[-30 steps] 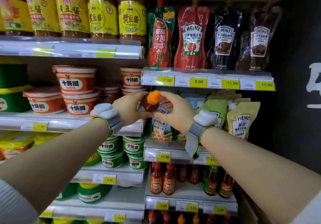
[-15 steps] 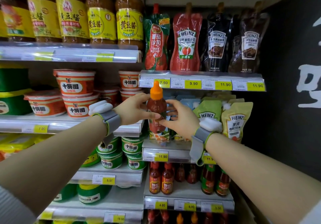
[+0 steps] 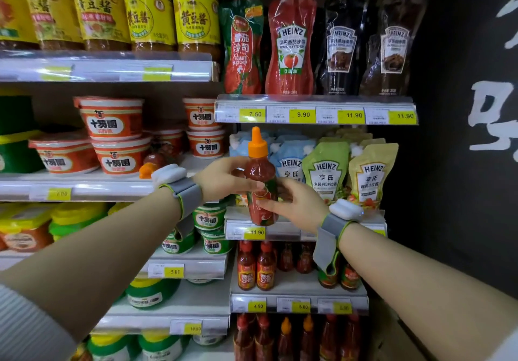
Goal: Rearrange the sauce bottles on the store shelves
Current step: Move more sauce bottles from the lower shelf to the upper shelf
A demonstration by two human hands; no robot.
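Both hands are gripping one sauce bottle [image 3: 260, 181] with an orange cap, upright, mid-air — left hand [image 3: 224, 178] pinching the upper body, right hand [image 3: 294, 206] curling round the lower label. Behind it, Heinz pouches [image 3: 325, 170] are standing on the shelf [image 3: 291, 230] — red bottles [image 3: 255, 268] one tier below.

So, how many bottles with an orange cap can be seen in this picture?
4. One bottle upright between the left hand and right hand; one lying beside the red tubs; two on the bottom shelf. Others may be hidden.
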